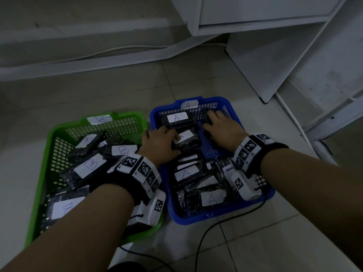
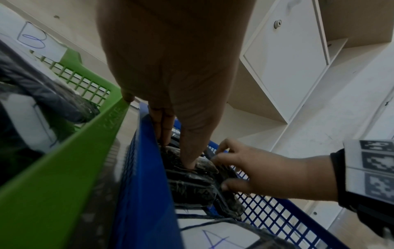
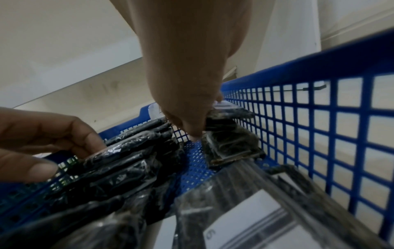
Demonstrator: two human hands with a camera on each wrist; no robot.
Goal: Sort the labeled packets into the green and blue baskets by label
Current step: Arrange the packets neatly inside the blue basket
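A floor of pale, smooth square tiles (image 1: 255,242) is seen under 2 plastic baskets, with white flat-panelled furniture (image 1: 275,46) standing behind them. The green basket (image 1: 45,163) is set on the left and the blue basket (image 1: 253,205) just beside it on the right, their long rims almost touching. Both are rectangular, with lattice walls of small square openings and solid rounded rims; the floor of the blue one is perforated with fine holes.

A white paper tag marked "B" (image 1: 99,119) in blue pen is stuck to the far rim of the green basket, and a similar tag marked "A" (image 1: 189,104) to the far rim of the blue one.

Flat black packets wrapped in glossy, crinkled clear film are heaped in both baskets. White rectangular stickers are carried on them: a packet marked "B" (image 1: 89,165) lies in the green basket, a packet marked "A" (image 1: 212,199) at the near end of the blue one.

Both hands are reached into the far half of the blue basket. The left hand (image 1: 160,143) is laid over a packet with an "A" sticker (image 1: 183,137), the thumb pressed on its top and the fingers curled against its far edge. The right hand (image 1: 222,126) is placed on a dark packet (image 3: 231,144) by the right wall, its edge pinched between fingers and thumb.

Black wrist straps are worn, with white blocks printed in black-and-white square codes (image 1: 146,169). Thin black cables (image 1: 206,232) are trailed across the tiles.
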